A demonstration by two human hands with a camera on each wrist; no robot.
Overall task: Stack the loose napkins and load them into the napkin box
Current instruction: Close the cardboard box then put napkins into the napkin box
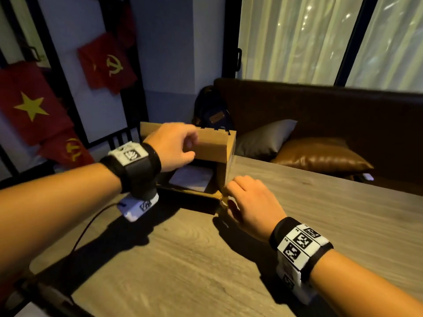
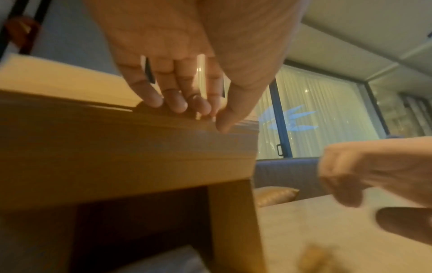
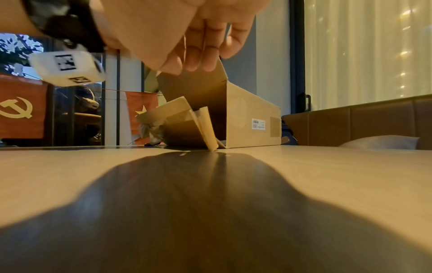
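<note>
A brown cardboard napkin box lies on its side on the wooden table, its open end facing me. My left hand pinches the box's top flap, fingers over its edge and thumb on its front, as the left wrist view shows. A flat stack of white napkins rests inside on the box floor. My right hand sits at the box's lower right corner with fingers loosely curled. In the left wrist view the right hand has nothing between thumb and fingers. The right wrist view shows the box and the left hand on the flap.
A brown bench runs behind the table with a grey cushion and a brown cushion. A dark backpack stands behind the box. Red flags hang at the left. A thin cable crosses the table's left edge.
</note>
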